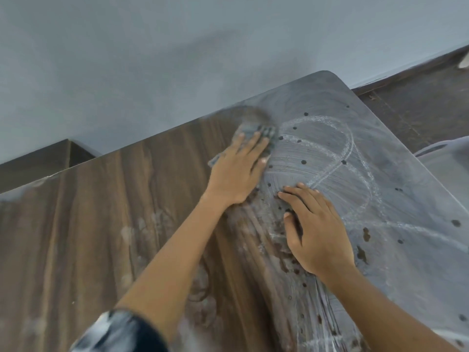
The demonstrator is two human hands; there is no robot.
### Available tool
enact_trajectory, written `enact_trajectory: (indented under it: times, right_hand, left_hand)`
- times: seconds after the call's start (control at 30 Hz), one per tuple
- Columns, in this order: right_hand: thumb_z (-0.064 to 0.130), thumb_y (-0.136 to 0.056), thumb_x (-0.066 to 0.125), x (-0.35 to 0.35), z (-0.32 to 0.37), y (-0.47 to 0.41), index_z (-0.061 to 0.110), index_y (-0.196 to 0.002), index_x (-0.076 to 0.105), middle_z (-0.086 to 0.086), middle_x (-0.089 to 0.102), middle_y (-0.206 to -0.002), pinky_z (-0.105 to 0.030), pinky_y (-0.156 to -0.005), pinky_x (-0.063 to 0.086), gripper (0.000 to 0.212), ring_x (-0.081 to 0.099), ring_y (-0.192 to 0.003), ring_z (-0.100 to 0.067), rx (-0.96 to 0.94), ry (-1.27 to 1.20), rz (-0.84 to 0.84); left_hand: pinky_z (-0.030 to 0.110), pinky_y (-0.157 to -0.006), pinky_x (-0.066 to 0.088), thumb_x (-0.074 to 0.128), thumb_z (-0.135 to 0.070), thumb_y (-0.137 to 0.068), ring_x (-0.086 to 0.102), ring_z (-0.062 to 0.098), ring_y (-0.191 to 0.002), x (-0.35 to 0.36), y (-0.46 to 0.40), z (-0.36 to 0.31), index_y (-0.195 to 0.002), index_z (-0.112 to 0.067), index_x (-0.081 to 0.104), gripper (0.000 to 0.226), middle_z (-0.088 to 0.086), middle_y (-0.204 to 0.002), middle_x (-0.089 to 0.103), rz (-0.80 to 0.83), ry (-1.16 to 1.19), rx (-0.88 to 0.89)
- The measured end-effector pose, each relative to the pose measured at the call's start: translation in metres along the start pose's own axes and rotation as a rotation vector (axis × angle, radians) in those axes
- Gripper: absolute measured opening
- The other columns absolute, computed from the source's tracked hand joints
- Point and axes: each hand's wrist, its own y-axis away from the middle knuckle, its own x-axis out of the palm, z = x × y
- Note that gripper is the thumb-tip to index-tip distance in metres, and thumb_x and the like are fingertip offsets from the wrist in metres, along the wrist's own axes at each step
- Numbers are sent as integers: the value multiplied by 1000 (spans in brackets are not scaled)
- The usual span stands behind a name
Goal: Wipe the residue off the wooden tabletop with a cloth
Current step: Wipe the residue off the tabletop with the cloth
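Observation:
The wooden tabletop [101,212] fills the view. Its left part shows brown grain; its right part is covered by a whitish-grey residue [380,174] with curved smear lines and dark spots. My left hand [238,168] lies flat on a grey cloth [264,130] near the table's far edge, pressing it to the wood at the border of the residue. The cloth looks blurred. My right hand [314,229] rests flat on the table below it, fingers spread, holding nothing, on the edge of the smeared area.
A grey wall [177,47] runs along the table's far edge. Dark floor [418,102] shows past the rounded far right corner. A pale grey object [449,158] stands beside the table's right edge. Faint pale smudges mark the brown wood at left.

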Motion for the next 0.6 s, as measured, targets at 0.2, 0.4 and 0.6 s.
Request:
enact_trajectory:
  times: [0.2, 0.4, 0.6]
  right_hand:
    - [27, -89, 37, 0, 1, -1, 17, -123, 57, 3, 56, -128, -37, -110, 32, 40, 42, -129, -16, 10, 4, 4]
    - [17, -86, 38, -3, 3, 1, 14, -121, 55, -2, 57, -126, -36, -111, 29, 39, 45, -126, -21, 14, 11, -9]
    - [12, -83, 34, -6, 6, 1, 9, -116, 57, -6, 58, -121, -37, -107, 32, 41, 47, -123, -26, 45, -16, -14]
  left_hand:
    - [45, -117, 6, 9, -46, -97, 0, 25, -144, -15, 23, 74, -149, -17, 15, 60, 0, -157, 9, -34, -41, -539]
    - [39, -115, -1, 17, -41, -100, -7, 20, -144, -1, 35, -7, -149, -24, 9, 53, -4, -156, 2, -13, 23, -364]
    - [29, -113, 8, 13, -50, -95, -6, 12, -143, 0, 171, -52, -147, -28, 15, 56, -11, -154, 7, 42, 16, -216]
